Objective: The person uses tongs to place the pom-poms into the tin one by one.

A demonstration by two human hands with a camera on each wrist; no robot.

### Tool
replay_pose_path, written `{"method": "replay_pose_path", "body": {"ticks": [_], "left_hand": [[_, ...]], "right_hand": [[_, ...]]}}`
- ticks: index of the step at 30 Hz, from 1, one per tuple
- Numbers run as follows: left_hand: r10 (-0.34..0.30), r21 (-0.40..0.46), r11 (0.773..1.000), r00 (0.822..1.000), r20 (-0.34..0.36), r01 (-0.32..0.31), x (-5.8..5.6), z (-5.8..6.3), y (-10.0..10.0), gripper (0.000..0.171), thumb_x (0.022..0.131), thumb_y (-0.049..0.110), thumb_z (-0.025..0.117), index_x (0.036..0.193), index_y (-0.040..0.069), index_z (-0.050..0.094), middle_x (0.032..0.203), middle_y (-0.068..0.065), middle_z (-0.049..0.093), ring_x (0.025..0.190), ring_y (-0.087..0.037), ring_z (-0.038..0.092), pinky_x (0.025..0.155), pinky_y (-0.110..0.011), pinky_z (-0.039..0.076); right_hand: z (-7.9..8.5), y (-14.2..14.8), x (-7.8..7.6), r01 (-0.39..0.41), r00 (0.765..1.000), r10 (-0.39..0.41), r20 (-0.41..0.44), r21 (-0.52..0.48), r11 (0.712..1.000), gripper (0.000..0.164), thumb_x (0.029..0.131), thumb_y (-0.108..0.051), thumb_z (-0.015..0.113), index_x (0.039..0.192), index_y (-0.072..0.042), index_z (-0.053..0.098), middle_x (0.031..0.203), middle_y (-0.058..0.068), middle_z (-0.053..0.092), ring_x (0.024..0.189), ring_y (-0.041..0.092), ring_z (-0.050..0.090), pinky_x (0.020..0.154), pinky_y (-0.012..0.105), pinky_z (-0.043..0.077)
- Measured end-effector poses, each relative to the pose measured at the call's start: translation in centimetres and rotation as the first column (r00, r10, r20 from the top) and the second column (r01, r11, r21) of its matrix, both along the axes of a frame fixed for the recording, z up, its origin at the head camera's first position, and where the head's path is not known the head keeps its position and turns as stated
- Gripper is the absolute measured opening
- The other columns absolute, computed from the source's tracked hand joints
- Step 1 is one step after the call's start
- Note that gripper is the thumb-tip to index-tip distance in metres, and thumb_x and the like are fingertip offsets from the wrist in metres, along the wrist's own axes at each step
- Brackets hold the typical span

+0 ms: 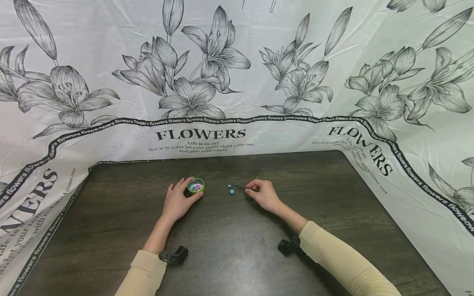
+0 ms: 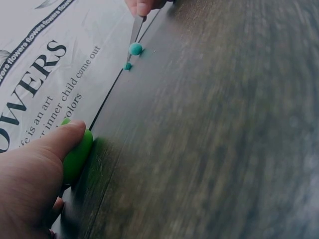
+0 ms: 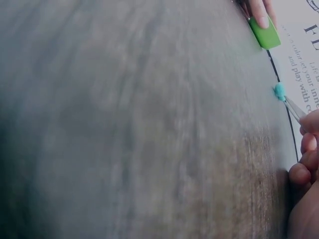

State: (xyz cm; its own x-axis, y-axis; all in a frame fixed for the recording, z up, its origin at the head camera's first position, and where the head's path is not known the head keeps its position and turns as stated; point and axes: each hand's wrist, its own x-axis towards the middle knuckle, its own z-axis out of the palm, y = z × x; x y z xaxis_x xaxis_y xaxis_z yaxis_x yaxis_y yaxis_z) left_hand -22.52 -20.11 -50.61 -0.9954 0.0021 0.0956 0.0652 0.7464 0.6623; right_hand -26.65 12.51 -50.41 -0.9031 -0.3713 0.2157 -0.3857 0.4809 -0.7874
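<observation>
My left hand (image 1: pixel 179 201) grips a small round green container (image 1: pixel 201 190), thumb on the near side and fingers round the far side. Small pink, purple and pale blue bits show inside it; the left wrist view shows its green wall (image 2: pixel 79 158). Between thumb and fingers, my right hand (image 1: pixel 266 195) pinches slim metal tweezers (image 1: pixel 244 187) that point left. By their tip lie a tiny turquoise ball (image 1: pixel 229 186) and a larger turquoise ball (image 1: pixel 231 192). Whether the tips touch the tiny ball I cannot tell. In the right wrist view the two balls overlap.
Both hands work over a dark wood-grain table (image 1: pixel 229 234), near its far edge. A white cloth (image 1: pixel 274 139) printed with flowers and lettering rises behind the table and along its sides. A black strap (image 1: pixel 175 255) sits at the left wrist, another (image 1: pixel 289 246) at the right.
</observation>
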Motion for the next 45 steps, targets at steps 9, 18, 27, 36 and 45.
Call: {"method": "replay_pose_path", "body": {"ticks": [9,18,27,36,45], "left_hand": [[-0.003,0.006,1.000,1.000,-0.005,0.003,0.0,-0.1,-0.1,0.077,0.094,0.044,0.075,0.156,0.009,0.045,0.158,-0.027,0.038,0.150,-0.044,0.027,0.124,-0.057,0.006],[-0.013,-0.001,1.000,1.000,-0.012,0.013,-0.2,-0.1,-0.1,0.076,0.094,0.043,0.076,0.155,0.009,0.046,0.157,-0.027,0.039,0.149,-0.041,0.030,0.124,-0.057,0.006],[-0.017,-0.001,1.000,1.000,-0.013,0.017,-0.3,-0.1,-0.1,0.076,0.094,0.043,0.076,0.155,0.008,0.045,0.157,-0.027,0.040,0.149,-0.040,0.030,0.124,-0.057,0.005],[-0.017,-0.001,1.000,1.000,-0.008,0.017,-0.2,0.2,0.0,0.076,0.094,0.042,0.076,0.154,0.008,0.046,0.157,-0.027,0.040,0.149,-0.041,0.031,0.124,-0.057,0.006],[-0.009,0.005,1.000,1.000,-0.010,0.009,-0.1,0.1,0.0,0.075,0.093,0.041,0.076,0.154,0.008,0.047,0.157,-0.026,0.040,0.149,-0.040,0.031,0.124,-0.056,0.006]], "right_hand": [[0.1,0.0,0.1,-0.004,1.000,0.003,-0.013,-0.020,1.000,0.012,0.095,-0.008,0.073,0.105,-0.003,0.077,0.082,-0.003,0.072,0.084,0.018,0.069,0.067,0.031,0.053],[0.0,0.2,0.1,0.029,0.999,-0.029,-0.014,-0.029,0.999,0.011,0.095,-0.007,0.073,0.104,-0.003,0.077,0.083,-0.003,0.071,0.087,0.019,0.070,0.070,0.032,0.056],[0.2,0.1,0.0,0.045,0.999,-0.046,-0.021,-0.045,0.998,0.010,0.094,-0.006,0.073,0.103,-0.004,0.077,0.083,-0.003,0.071,0.094,0.026,0.072,0.082,0.045,0.058],[1.3,-0.7,-0.5,0.039,0.998,-0.044,-0.052,-0.089,0.995,0.012,0.094,-0.006,0.072,0.104,0.001,0.076,0.080,-0.001,0.071,0.093,0.027,0.071,0.078,0.042,0.057],[1.9,-1.9,-1.3,0.014,0.997,-0.022,-0.080,-0.095,0.995,0.012,0.095,-0.007,0.073,0.103,-0.001,0.077,0.083,0.000,0.071,0.088,0.024,0.072,0.078,0.043,0.059]]}}
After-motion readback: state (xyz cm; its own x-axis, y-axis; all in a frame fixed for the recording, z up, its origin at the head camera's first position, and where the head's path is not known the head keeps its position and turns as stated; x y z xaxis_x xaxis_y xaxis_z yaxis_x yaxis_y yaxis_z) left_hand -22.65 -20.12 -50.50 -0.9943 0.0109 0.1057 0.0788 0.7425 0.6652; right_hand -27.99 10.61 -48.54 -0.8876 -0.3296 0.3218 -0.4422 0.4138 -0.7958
